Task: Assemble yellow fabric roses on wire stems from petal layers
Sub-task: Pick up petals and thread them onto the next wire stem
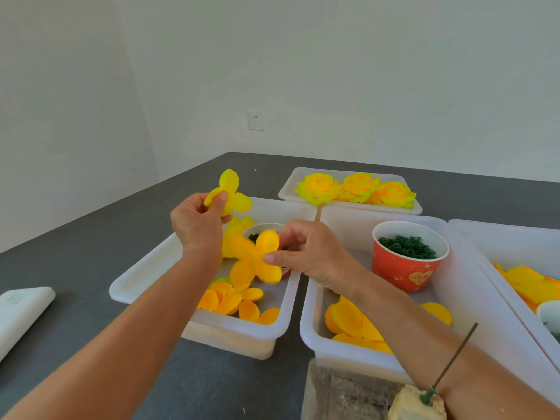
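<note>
Nearest the camera, a thin wire stem (451, 362) stands tilted in a pale foam block (416, 404) at the bottom edge, just beside the right forearm. Above the white left tray (145, 277), the right hand (315, 253) pinches an orange-yellow petal layer (256, 259) between thumb and curled fingers; the piece is blurred. The left hand (197, 222), raised a little higher, pinches a smaller lemon-yellow petal layer (231, 194) at its middle with thumb and fingertips. Under both hands, loose orange petals (233, 301) lie in that tray, beside a paper cup mostly hidden by the held piece. The middle tray (330, 225) holds more petal pieces (351, 324) and a red paper cup (409, 256) full of dark green rings (407, 247). A far tray (291, 183) carries three finished roses (357, 189), side by side. Another tray (472, 228) at the right edge contains further orange petals. All stand on a dark grey table (75, 262), with a white flat object (21, 310) at its left.
</note>
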